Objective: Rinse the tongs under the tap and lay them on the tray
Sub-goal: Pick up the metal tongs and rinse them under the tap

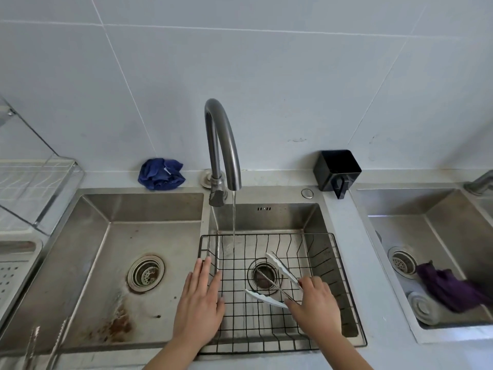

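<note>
The white-tipped metal tongs [277,268] lie spread open in the black wire basket [266,332] over the right basin. My right hand [314,303] is closed on their hinge end, with the two white tips pointing left and up-left. My left hand [200,300] rests flat with fingers apart on the basket's left rim, holding nothing. The grey tap [221,145] runs a thin stream of water [234,220] into the basket, landing a little left of and beyond the tongs' tips. A white perforated tray [13,268] sits at the far left edge.
The stained left basin [128,263] has a drain strainer. Another pair of metal tongs [45,343] lies at the bottom left. A blue cloth [161,173] and a black holder [337,169] sit behind the sink. A further sink [426,236] on the right holds a purple cloth [448,287].
</note>
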`<state>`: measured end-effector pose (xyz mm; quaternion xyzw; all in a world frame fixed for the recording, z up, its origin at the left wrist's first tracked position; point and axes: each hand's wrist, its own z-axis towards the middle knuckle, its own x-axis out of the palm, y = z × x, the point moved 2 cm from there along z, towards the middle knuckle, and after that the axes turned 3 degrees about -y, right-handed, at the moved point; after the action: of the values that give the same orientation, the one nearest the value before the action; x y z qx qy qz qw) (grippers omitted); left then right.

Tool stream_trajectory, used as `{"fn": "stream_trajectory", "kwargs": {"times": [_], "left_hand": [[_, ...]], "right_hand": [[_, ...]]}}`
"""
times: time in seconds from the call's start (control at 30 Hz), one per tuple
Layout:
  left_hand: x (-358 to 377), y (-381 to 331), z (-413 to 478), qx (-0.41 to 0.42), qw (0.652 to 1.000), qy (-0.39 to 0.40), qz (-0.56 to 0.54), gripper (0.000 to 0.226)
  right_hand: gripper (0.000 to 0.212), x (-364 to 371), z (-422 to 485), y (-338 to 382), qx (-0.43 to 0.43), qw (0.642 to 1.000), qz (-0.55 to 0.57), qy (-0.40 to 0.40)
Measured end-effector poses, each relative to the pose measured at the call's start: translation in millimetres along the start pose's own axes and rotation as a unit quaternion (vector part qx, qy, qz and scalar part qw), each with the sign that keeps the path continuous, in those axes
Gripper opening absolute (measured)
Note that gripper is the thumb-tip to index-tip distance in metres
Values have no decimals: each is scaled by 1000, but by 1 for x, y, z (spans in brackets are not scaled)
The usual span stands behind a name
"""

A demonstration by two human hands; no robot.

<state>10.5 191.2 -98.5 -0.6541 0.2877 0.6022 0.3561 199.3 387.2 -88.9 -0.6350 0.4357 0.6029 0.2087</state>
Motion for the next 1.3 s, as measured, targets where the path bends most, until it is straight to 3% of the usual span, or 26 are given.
{"fn": "stream_trajectory", "kwargs": {"times": [0.17,0.43,0.67,0.83,1.0,1.3], "left_hand": [[4,0,1,2,1000,-3,13,61],[8,0,2,-3,1000,-8,6,61],[6,3,-20,-25,999,-19,-11,61],[-4,5,-27,-47,997,-47,-40,60],[-23,44,-48,-130,983,-100,-80,54],[-53,136,-103,-279,949,-149,-7,55]], "right_hand": [[62,9,-7,0,-2,999,-5,-38],[46,20,-21,24,-147,982,-1,-120],[33,30,-29,74,-200,976,51,-72],[42,51,-38,108,-239,970,45,-9],[50,59,-29,105,-205,978,18,43],[53,64,-29,99,-197,978,11,67]]}}
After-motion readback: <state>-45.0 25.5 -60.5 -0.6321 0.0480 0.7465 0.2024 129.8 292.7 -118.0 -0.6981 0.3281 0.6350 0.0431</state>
